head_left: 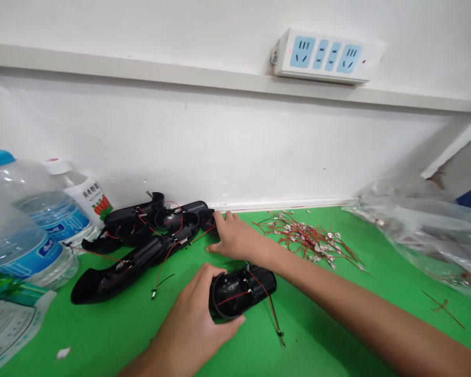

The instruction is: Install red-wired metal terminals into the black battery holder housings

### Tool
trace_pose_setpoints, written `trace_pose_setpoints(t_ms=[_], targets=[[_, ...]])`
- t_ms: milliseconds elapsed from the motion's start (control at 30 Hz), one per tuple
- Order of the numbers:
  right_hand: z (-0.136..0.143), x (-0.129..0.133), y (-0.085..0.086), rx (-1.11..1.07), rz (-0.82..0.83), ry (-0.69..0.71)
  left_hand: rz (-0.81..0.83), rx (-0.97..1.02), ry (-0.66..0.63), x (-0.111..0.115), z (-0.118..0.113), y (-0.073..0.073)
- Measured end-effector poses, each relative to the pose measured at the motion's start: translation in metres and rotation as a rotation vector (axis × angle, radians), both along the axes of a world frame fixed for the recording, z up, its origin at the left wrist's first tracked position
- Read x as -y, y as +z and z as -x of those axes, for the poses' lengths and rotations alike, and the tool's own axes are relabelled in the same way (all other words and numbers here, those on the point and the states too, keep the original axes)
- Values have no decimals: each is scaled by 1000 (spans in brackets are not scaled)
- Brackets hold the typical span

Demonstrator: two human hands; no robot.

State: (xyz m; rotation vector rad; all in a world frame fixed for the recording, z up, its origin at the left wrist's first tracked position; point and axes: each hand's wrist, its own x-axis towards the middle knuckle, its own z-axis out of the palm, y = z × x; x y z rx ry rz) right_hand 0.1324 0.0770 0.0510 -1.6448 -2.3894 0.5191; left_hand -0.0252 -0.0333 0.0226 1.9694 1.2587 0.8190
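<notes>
Here, clamping an open black housing [239, 292] in the left hand [194, 317], with the fingers over the far rim and the thumb along the near one. Showing the hollow upward, low over the front middle of the green table [118, 340], and carrying a red wire [235, 298] across the inside. Trailing a loose lead [275, 317] out over the near edge, too!

Up toward the wall, spreading the right hand [235, 238], with thumb and fingers apart, right at the end of a cluster of black housings [147, 256]; not being able to tell whether gripping anything there. Spotting red wires and small metal pieces inside those hollows as well.

Over to the right, passing a loose heap of red leads [308, 235] with silvery ends, then a clear plastic bag [412, 220], not making out the contents. Across on the left, finding a big blue-capped bottle [31, 256] in front of a white-capped bottle [88, 193], both standing near the cluster.
</notes>
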Motion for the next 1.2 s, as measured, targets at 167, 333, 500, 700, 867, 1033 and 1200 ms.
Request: trace_pose_setpoints(t_ms=[167, 333, 500, 700, 867, 1033, 1200], targets=[[-20, 10, 21, -40, 17, 23, -6, 1, -11, 1, -2, 2], [-74, 85, 42, -126, -38, 38, -32, 20, -1, 5, -3, 1], [-97, 140, 17, -98, -127, 102, -100, -46, -42, 9, -2, -1], [-85, 141, -5, 71, -189, 194, -87, -26, -67, 10, -2, 2], [-86, 140, -12, 258, -338, 228, 28, -23, -125, 6, 1, 1], [-79, 141, -7, 348, -519, 241, 174, -36, -169, 6, 4, 5], [-74, 144, 0, 437, -578, 270, 199, -23, -193, 6, 5, 8]])
